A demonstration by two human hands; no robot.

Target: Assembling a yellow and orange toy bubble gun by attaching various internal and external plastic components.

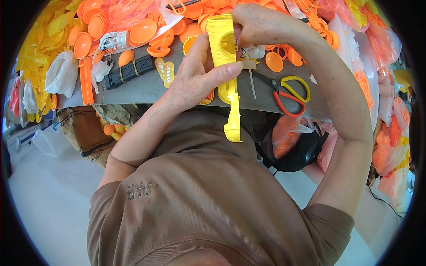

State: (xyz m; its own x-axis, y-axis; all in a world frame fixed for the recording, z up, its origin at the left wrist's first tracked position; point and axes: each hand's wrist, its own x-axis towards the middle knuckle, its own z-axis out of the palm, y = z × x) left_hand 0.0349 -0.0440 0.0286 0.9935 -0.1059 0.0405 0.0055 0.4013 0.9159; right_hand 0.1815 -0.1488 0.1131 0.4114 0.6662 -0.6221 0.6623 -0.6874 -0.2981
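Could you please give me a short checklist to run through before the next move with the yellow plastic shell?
1. Left hand holding the yellow plastic shell: ok, thumb across its front.
2. Right hand at the shell's upper end: ok.
3. Right fingertips' exact grip: cannot tell, they are hidden.
4. Scissors lying on the table, clear of both hands: ok.
5. Whole shell within the table's outline: not ok, its lower end reaches past the near edge in this view.
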